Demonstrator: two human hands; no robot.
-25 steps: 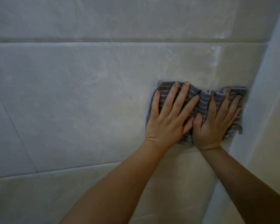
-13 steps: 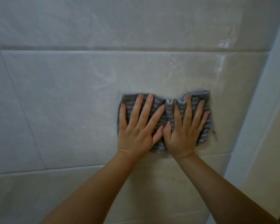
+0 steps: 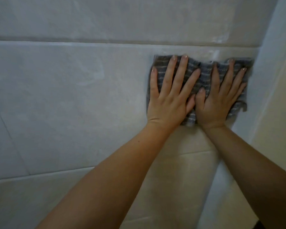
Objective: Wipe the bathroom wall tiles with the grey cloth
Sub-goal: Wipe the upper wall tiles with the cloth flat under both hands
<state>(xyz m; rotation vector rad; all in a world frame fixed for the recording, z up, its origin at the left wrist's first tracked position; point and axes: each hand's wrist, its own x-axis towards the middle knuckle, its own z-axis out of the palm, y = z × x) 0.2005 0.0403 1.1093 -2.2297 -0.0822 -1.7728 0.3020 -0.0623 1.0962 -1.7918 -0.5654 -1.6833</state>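
Pale bathroom wall tiles [image 3: 73,96] are being crossed by a horizontal grout line [image 3: 106,41]. The grey cloth [image 3: 203,71] is being pressed flat against the tile just below that grout line, toward its right end, with its long axis lying sideways, parallel to the grout line. The left hand [image 3: 168,100] and right hand [image 3: 216,103] are being spread on it side by side. Each grip is being held apart, fingers straight, clamped on nothing.

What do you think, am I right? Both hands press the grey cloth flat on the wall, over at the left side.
Not quite. The left hand and right hand do press the grey cloth flat on the wall tiles, but over at the right side. The head view shows it.
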